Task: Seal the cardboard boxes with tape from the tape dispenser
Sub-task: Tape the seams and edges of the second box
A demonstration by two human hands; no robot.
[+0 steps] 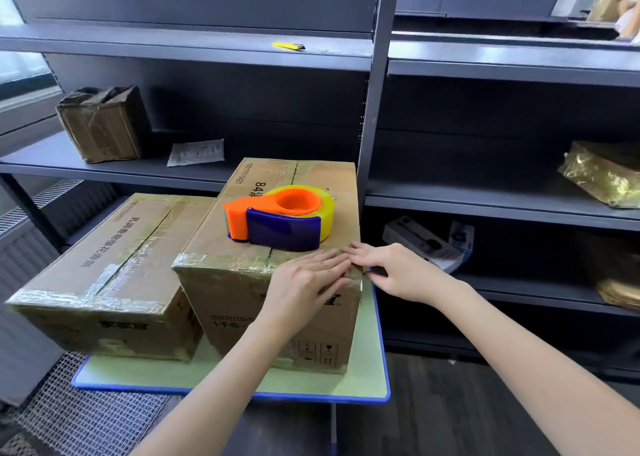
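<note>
With left hand (pixel 304 282) and right hand (pixel 388 268), both straight-fingered and gripping nothing, presses tape down over the near top edge of the right box (pixel 211 244), close to its right corner. Leaves the tape dispenser (pixel 277 220) unheld on top of that same box. Shows tape on centre seam and near edge of the left box (pixel 104 265), just beside on the table (pixel 138 372). Looks nearly finished, with probably only smoothing left; cannot check far edges.

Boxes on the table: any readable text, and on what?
"84", next character partly hidden by the tape dispenser: top of the taller box.
"1千克": same box, front face.
Digit strings on both boxes: too blurred to trust.
Chinese print on the lower box: blurred, unreadable.
</note>
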